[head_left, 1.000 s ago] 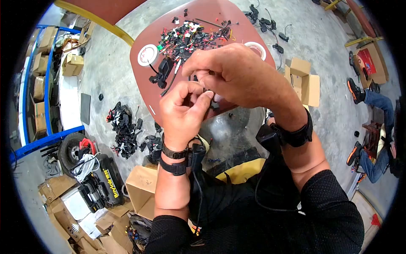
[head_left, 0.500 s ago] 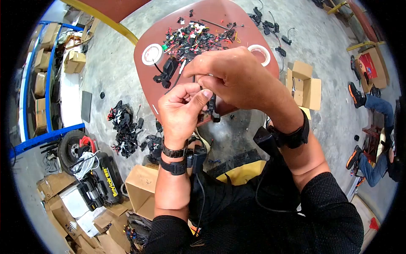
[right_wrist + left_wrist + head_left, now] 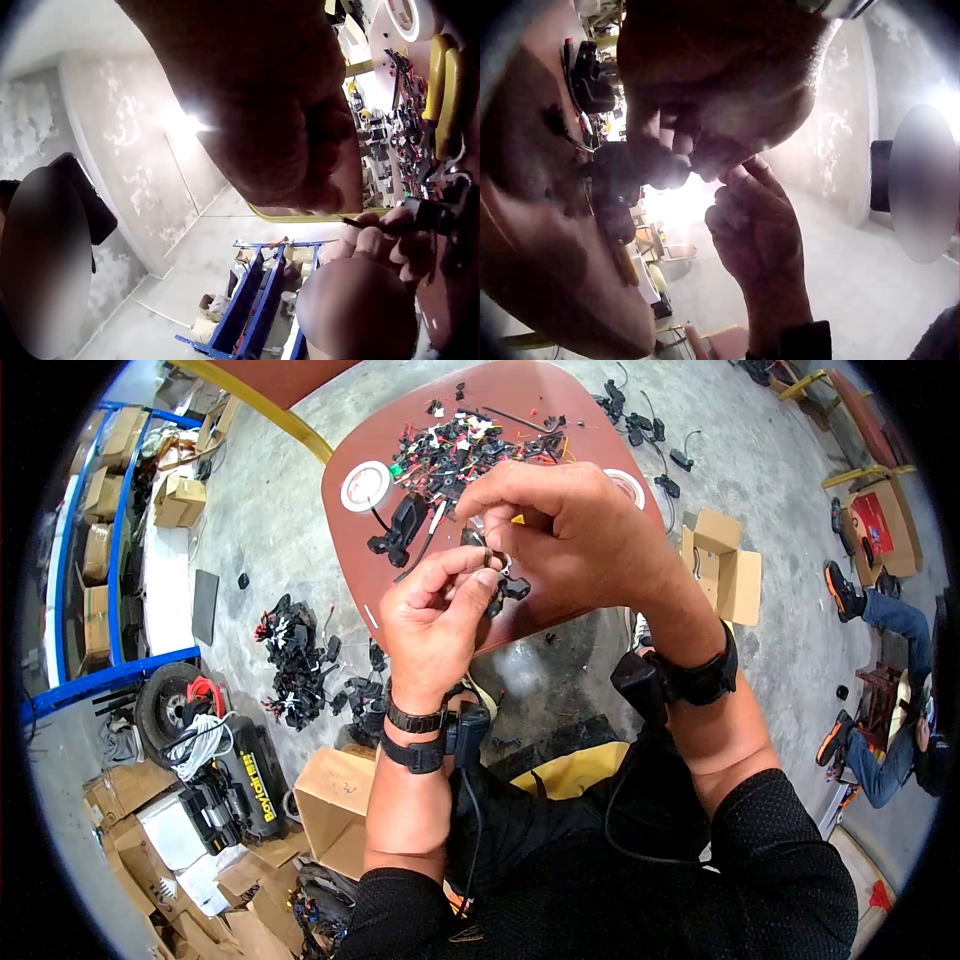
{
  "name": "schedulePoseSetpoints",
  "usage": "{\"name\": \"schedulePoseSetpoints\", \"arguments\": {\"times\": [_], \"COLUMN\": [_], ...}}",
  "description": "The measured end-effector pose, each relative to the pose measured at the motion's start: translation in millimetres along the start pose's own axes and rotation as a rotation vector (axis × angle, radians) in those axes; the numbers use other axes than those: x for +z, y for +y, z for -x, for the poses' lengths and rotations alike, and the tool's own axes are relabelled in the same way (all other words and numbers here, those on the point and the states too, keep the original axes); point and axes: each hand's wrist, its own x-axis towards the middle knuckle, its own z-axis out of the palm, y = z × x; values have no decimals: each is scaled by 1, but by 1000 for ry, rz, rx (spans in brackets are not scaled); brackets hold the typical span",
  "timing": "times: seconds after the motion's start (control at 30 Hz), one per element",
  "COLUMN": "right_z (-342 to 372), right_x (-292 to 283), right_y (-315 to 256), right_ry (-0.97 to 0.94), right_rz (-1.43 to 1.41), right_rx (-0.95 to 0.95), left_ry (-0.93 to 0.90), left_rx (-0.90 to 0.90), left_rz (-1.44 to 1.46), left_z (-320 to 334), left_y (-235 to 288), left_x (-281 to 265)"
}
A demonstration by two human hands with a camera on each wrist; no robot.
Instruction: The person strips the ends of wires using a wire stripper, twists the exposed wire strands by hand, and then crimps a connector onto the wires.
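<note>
One reddish-brown table [image 3: 350, 565] on a grey concrete floor [image 3: 240, 630].

— Please, which part is hidden from us near your left hand [image 3: 430, 625]?
— Your left thumb covers a piece of the black part [image 3: 515, 588], and the small detail between your fingertips is too small to tell.
— And your right hand [image 3: 590, 540]?
— In the head view its back hides some of its fingers; in both wrist views it is very dark, so its grip cannot be told. Just beyond it, the white roll [image 3: 627, 485] is partly covered, and of the yellow handles [image 3: 517, 518] behind your fingers only a little is seen.
</note>
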Motion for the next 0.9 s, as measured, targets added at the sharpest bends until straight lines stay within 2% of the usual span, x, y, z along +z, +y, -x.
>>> {"name": "schedulePoseSetpoints", "arguments": {"times": [0.13,0.23,0.43,0.53,0.63,0.9], "right_z": [1,1,1,1,2,1], "right_x": [-2,-1,-1,-2,-3,-6], "right_y": [2,4,1,1,0,-12], "right_ry": [-30,-29,-23,-43,-63,-127], "right_rz": [17,15,39,47,51,148], "right_rx": [11,7,-29,-32,5,43], "left_ry": [-21,-4,-9,-17,-10,9], "left_rx": [90,48,356,419,455,379], "left_rz": [-125,-151,-473,-573,-624,-604], "left_z": [-2,0,-5,-5,-5,-3], "left_y": [-8,-7,-5,4,4,4], "left_x": [-3,-3,-5,-2,-2,-1]}}
